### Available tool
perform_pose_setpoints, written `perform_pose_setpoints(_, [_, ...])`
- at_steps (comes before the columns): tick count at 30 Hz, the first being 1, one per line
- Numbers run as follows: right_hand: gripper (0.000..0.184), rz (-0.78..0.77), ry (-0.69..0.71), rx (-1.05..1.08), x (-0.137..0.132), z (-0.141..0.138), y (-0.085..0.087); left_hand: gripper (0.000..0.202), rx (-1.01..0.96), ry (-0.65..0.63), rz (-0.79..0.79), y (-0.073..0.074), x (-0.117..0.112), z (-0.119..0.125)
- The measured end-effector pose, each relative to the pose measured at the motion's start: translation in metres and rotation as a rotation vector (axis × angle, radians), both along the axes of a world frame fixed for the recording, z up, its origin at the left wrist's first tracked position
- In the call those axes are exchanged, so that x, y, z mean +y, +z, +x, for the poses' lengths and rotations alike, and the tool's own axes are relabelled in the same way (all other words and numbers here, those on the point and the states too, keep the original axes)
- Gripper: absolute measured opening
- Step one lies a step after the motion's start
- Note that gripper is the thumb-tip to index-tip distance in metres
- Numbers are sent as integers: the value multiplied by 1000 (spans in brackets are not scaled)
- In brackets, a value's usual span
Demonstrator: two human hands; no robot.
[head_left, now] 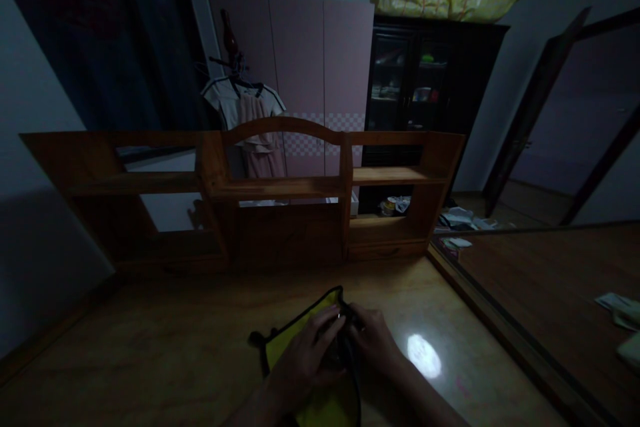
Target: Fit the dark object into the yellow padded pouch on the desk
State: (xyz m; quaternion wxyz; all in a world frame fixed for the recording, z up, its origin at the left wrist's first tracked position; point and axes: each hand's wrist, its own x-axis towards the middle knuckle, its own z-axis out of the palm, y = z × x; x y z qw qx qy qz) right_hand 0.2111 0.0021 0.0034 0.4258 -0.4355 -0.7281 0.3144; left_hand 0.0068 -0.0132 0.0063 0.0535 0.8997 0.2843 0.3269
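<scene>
A yellow pouch with black trim (285, 343) lies on the wooden desk (165, 340) close to me. My left hand (305, 360) rests on top of the pouch with its fingers curled onto its upper edge. Just beside it, my right hand (375, 340) pinches the same edge near the pouch's top corner. The fingertips of both hands meet there. The room is dim, so small details of the pouch's edge are hard to make out.
A wooden shelf unit (280, 187) stands along the desk's far edge. A bright light spot (424, 355) reflects on the desk to my right. Beyond are a pink wardrobe (320, 67), a dark cabinet (425, 93), hanging clothes (245, 107) and an open door (540, 113).
</scene>
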Motion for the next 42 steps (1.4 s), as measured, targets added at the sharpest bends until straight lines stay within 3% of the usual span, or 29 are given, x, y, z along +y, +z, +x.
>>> perform_pose_setpoints(5, [47,-247,210,394,-2,-10,-2,70,-40,58,10,0,-1,-3])
perform_pose_setpoints(8, [55,-366,314,517,-4,-14,-6,69,-15,42,55,-2,1,-2])
perform_pose_setpoints(13, [41,-180,226,390,-9,-18,-8,68,27,-22,98,-2,3,3])
perform_pose_setpoints(20, [47,77,31,90,-4,-10,-33,81,61,-66,34,-1,5,5])
perform_pose_setpoints(23, [45,138,38,71,-3,-8,-27,90,79,-61,-9,4,3,5])
perform_pose_setpoints(29, [34,92,69,104,-6,-11,0,92,70,-60,-95,13,-4,5])
perform_pose_setpoints(36, [20,40,-102,39,0,-6,-5,74,6,-54,30,0,-1,4])
perform_pose_setpoints(42, [25,-12,-23,210,-6,-11,7,69,-36,29,72,-3,-2,6])
